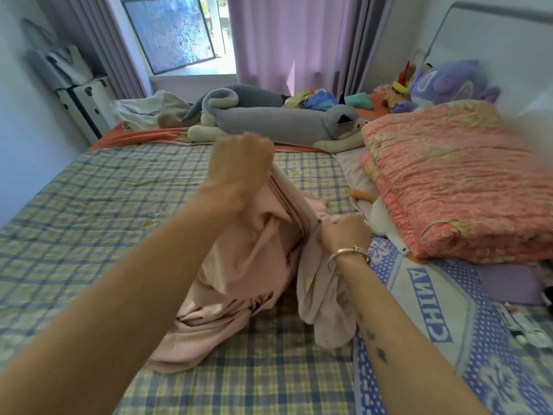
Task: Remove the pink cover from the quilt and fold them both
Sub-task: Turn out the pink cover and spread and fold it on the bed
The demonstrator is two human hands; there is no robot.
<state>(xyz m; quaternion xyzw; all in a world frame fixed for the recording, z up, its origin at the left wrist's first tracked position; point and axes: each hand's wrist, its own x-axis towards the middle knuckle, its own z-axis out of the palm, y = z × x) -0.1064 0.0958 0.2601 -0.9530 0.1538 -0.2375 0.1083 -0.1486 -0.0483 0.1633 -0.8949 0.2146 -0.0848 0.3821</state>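
The left hand (239, 166) is up high, fisted tight around one end of a straight edge of the pink cover (239, 280). The right hand (344, 235), bracelet on the wrist, sits lower and closer in, pinching the other end of that same edge. So the person has that hem pulled taut between both fists on a slant, and it looks like they're lining up an edge so the fold comes out square. The rest of the cover just hangs down in a crumpled heap and pools on the bed (89, 205) near the middle, toward the front edge, so the folding looks barely started.

The quilt (449, 181), going by the task, is probably the salmon-patterned one stacked folded at the right side of the bed up near the headboard (493, 31). It's well apart from the cover, so the removal part looks done and that piece is likely folded already.

The bed has a checked blue-and-yellow sheet, a bit wrinkled, with a blue dotted blanket (434, 339) along the right front. A long grey plush (284, 121) lies across the far edge, and more toys are piled in the far right corner. Beyond are lilac curtains (284, 40) and a window with a framed panel (170, 31) leaning in it. White cases (86, 106) stand by the left wall.
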